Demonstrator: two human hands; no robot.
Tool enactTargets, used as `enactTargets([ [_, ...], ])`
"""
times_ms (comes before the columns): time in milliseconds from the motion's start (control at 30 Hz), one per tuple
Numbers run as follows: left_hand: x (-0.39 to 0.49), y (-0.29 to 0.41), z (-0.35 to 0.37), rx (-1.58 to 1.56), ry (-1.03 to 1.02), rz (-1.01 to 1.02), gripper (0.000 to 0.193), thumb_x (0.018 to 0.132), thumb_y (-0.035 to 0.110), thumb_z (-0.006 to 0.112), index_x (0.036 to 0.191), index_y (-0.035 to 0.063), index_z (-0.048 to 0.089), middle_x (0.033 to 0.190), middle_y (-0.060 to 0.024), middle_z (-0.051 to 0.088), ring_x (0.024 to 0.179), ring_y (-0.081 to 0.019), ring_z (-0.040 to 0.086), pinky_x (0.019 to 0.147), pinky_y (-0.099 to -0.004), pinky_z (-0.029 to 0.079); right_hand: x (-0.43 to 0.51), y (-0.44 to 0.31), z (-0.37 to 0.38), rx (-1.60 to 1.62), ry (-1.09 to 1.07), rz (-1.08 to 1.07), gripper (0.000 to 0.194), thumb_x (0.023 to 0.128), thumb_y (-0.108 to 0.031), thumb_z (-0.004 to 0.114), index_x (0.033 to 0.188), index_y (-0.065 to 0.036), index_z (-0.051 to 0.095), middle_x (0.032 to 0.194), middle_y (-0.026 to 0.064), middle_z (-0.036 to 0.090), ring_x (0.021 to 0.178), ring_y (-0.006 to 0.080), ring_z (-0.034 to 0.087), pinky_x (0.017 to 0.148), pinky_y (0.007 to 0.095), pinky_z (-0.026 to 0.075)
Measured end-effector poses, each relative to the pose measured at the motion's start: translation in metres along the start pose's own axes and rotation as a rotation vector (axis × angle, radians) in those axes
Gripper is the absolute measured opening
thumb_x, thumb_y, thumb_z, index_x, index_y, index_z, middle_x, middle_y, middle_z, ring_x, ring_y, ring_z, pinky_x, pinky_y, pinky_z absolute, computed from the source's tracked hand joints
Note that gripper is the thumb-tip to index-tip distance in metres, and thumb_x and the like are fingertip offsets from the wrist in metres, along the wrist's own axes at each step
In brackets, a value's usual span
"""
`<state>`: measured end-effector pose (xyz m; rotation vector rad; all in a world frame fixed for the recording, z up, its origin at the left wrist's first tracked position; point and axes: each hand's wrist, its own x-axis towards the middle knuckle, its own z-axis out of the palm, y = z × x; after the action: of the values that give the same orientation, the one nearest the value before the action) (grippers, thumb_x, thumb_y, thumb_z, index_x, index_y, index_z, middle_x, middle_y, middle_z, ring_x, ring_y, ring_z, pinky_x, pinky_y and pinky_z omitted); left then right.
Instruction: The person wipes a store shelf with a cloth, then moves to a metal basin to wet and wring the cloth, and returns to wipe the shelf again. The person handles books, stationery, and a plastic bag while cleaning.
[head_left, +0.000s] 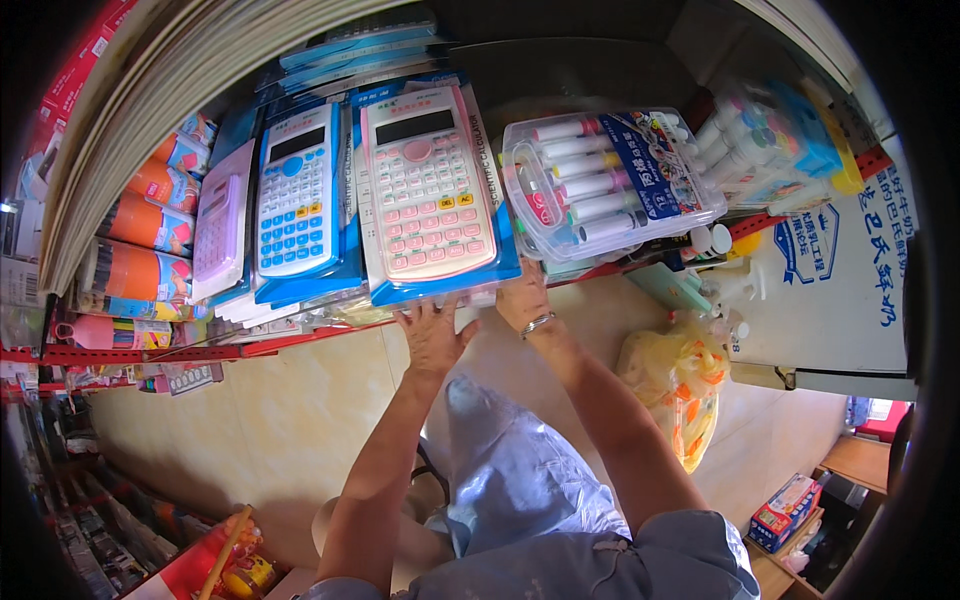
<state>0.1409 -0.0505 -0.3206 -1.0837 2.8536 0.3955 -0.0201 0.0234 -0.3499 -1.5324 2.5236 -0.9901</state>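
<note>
A pink scientific calculator (427, 187) in a blue-backed blister pack lies face up at the shelf's front. My left hand (435, 334) is at its lower edge, fingers spread, fingertips against or just under the pack. My right hand (523, 300), with silver bangles at the wrist, reaches to the gap between this pack and a clear plastic case of marker pens (611, 176); its fingertips are hidden. Left of the pink one are a blue-and-white calculator (296, 195) and a lilac calculator (217, 217), both packaged.
Orange-wrapped containers (146, 221) line the shelf's left end. More marker sets (757, 142) stand at the right. A red metal shelf rail (285, 343) runs along the front. On the right are a yellowish plastic bag (671, 367) and a white carton bearing writing (817, 300).
</note>
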Motion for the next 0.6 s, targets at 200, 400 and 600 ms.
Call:
enactTargets([
  [200, 0.025, 0.032, 0.027, -0.124, 0.174, 0.122, 0.086, 0.074, 0.039, 0.077, 0.148, 0.0246, 0.035, 0.149, -0.0083, 0.033, 0.141, -0.0322, 0.025, 0.11, -0.0672, 0.006, 0.004, 0.005, -0.005, 0.117, -0.133, 0.079, 0.04, 0.079, 0.0, 0.054, 0.12, 0.001, 0.057, 0.123, 0.025, 0.053, 0.116, 0.0466, 0.047, 0.102, 0.0505, 0.038],
  [400, 0.034, 0.042, 0.048, -0.075, 0.228, 0.076, 0.066, 0.076, 0.036, 0.074, 0.136, 0.0209, 0.05, 0.14, -0.0055, 0.045, 0.135, -0.0288, 0.035, 0.107, -0.068, 0.014, -0.002, 0.013, 0.001, 0.121, -0.226, 0.151, 0.04, 0.083, -0.002, 0.053, 0.122, 0.003, 0.054, 0.124, 0.0264, 0.052, 0.114, 0.047, 0.047, 0.101, 0.0524, 0.037],
  [600, 0.04, 0.043, 0.059, -0.073, 0.297, 0.01, 0.048, 0.082, 0.03, 0.066, 0.127, 0.0146, 0.057, 0.128, -0.0052, 0.056, 0.129, -0.0257, 0.042, 0.107, -0.0654, 0.016, -0.014, 0.006, 0.009, 0.083, -0.184, 0.055, 0.038, 0.083, -0.004, 0.054, 0.121, 0.002, 0.056, 0.129, 0.0247, 0.05, 0.116, 0.0461, 0.047, 0.104, 0.0515, 0.036],
])
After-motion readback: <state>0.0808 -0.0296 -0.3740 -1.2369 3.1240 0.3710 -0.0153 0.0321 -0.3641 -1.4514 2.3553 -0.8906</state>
